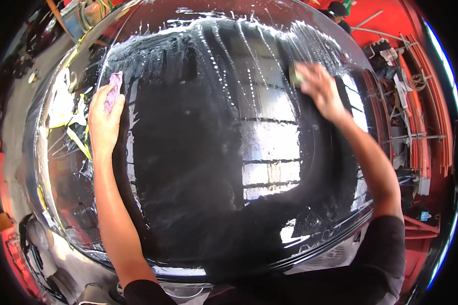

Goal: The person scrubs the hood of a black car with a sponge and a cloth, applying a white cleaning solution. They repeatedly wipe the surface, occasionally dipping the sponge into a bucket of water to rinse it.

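A wide, glossy black car panel (pixel 183 137) lies under both my hands, wet and mirroring bright windows. White suds (pixel 147 48) spread over its far part and run down in beaded streaks. At the panel's left side, my left hand (pixel 104 119) is closed on a crumpled pinkish-purple cloth (pixel 114 92), its fingers against the surface. Farther right, my right hand (pixel 323 94) is slightly blurred; its fingers press a small yellowish-green sponge (pixel 295 75) to the panel near the streaks. The sponge's underside is hidden.
On the right, long orange-red metal bars (pixel 417 109) are stacked beside assorted clutter. Another person (pixel 337 11) is partly visible beyond the panel's far right edge. Grey floor (pixel 16 114) shows at left, with a black car part (pixel 38 239) at lower left.
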Motion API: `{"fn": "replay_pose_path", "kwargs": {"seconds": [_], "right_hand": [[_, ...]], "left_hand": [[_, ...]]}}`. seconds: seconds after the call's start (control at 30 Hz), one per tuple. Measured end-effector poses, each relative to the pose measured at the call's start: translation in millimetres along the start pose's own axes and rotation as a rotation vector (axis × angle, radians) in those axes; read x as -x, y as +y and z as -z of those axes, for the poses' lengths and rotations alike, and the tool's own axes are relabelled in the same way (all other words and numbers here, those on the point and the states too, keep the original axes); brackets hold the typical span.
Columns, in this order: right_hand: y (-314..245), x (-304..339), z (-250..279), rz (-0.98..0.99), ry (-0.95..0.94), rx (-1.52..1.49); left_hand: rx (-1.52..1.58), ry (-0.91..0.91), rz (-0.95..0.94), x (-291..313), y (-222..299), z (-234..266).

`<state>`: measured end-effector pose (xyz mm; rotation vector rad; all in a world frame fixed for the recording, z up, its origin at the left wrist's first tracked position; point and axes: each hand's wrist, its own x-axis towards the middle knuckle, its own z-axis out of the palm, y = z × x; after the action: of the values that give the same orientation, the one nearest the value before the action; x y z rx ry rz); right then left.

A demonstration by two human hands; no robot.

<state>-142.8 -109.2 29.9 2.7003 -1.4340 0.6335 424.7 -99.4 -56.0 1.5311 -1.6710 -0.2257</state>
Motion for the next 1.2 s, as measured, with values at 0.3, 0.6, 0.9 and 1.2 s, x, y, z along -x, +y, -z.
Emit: {"fn": "replay_pose_path", "kwargs": {"seconds": [0.3, 0.6, 0.9, 1.2], "right_hand": [[-0.8, -5.4, -27.6, -0.070, 0.086, -0.049], [153.6, -86.3, -14.1, -0.132, 0.224, 0.346], [11.8, 79.8, 25.1, -0.078, -0.018, -0.035], [161.9, -52.8, -36.8, -0.295, 0.147, 0.155]], "left_hand": [[0.007, 0.014, 0.090, 6.9, -19.6, -0.2], [0.061, -0.040, 0.048, -3.7, 18.0, -26.9], [-0.013, -0.005, 0.077, 5.1, -6.2, 3.8], [0.003, -0.013, 0.081, 6.6, -16.4, -20.1]]}}
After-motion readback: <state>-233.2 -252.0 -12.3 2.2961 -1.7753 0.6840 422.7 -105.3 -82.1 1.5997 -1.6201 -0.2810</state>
